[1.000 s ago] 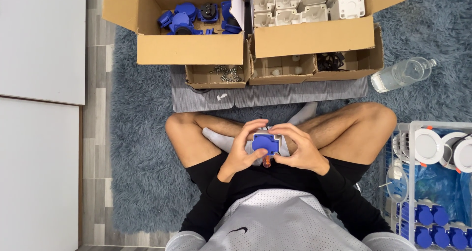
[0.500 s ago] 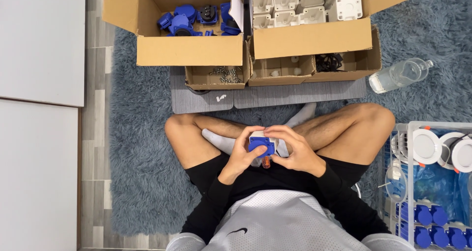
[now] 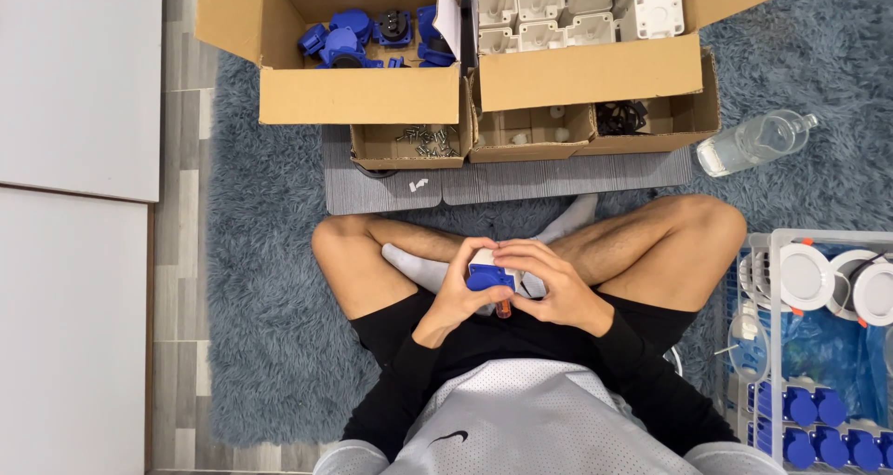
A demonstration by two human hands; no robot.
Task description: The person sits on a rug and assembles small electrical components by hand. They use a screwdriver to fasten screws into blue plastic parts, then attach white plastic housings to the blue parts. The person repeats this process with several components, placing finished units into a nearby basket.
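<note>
One small blue plastic socket cover (image 3: pixel 489 277) on a white housing, orange stub beneath, held over my lap, my left hand (image 3: pixel 459 295) and right hand (image 3: pixel 549 284) both clasped around it.

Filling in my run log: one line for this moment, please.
left hand: holds blue-and-white part | right hand: on same part | orange-tipped tool beneath
</note>
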